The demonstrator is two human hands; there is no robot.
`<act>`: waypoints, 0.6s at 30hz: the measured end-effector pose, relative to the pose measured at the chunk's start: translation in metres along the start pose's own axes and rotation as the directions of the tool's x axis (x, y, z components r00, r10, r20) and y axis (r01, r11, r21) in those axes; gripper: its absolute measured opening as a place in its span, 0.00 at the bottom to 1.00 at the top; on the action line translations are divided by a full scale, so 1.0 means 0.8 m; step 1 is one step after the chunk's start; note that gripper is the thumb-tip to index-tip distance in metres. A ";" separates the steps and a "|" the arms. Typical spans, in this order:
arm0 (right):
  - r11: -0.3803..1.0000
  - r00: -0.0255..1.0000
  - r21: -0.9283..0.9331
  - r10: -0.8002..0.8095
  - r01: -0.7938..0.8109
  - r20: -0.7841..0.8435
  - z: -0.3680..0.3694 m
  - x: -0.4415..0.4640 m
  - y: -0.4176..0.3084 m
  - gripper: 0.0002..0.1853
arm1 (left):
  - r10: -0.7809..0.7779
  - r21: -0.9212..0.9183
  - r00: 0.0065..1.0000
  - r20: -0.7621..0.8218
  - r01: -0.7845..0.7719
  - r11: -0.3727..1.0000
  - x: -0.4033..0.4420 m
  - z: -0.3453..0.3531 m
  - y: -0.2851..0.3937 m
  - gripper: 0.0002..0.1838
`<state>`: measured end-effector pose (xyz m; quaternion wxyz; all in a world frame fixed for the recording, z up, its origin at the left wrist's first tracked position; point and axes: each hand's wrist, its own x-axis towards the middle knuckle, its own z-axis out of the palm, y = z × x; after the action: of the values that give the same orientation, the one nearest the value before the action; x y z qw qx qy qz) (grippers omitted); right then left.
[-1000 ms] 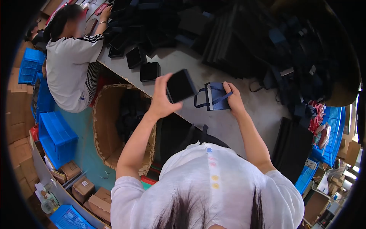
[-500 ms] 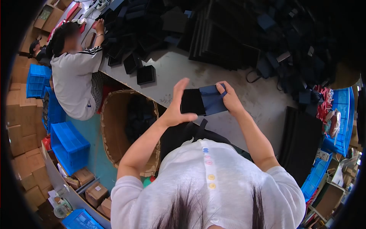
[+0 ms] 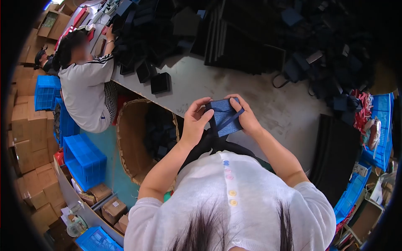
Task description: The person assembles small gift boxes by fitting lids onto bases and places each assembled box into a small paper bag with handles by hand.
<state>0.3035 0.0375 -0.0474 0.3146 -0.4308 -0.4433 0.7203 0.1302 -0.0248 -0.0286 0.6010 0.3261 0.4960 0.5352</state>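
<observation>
A small flat blue gift box (image 3: 222,108) is held up in front of my chest, above the table's near edge. A dark blue ribbon (image 3: 230,120) runs slantwise across its face. My left hand (image 3: 197,120) is closed on the box's dark left side, thumb on the near face. Fingers of my right hand (image 3: 244,115) grip the upper right edge, close to the ribbon's end. What lies behind the box is hidden.
On the grey table (image 3: 201,79) are a small black box (image 3: 161,83), stacked black panels (image 3: 243,46) and a dark heap of boxes (image 3: 318,62). A large carton (image 3: 130,142) stands at the left near edge. A co-worker (image 3: 86,92) sits beyond it, near blue crates (image 3: 85,161).
My left hand, spread beside the box's black part before, has closed on its side. The blue face with the ribbon now shows where the black part was. The right hand keeps its grip.
</observation>
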 end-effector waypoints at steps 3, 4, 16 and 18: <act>0.944 0.990 0.297 0.128 -0.141 0.065 0.007 -0.006 -0.012 0.13 | 0.069 -0.042 0.997 -0.037 -0.071 0.997 0.002 0.002 0.004 0.15; 0.936 0.987 0.313 0.143 -0.160 0.077 0.007 -0.008 -0.017 0.13 | 0.040 -0.057 0.996 -0.073 -0.045 0.997 0.004 0.002 0.007 0.13; 0.908 0.955 0.314 0.225 -0.278 0.193 0.011 -0.024 -0.036 0.16 | 0.173 0.011 0.985 -0.008 -0.173 0.985 0.003 0.006 0.036 0.01; 0.898 0.946 0.315 0.250 -0.306 0.206 0.012 -0.026 -0.039 0.18 | 0.152 0.017 0.987 -0.047 -0.151 0.988 0.001 0.007 0.039 0.01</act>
<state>0.3057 0.0293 -0.0099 0.2414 -0.3691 -0.2686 0.8563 0.1255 -0.0167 0.0020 0.5444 0.3539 0.4874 0.5837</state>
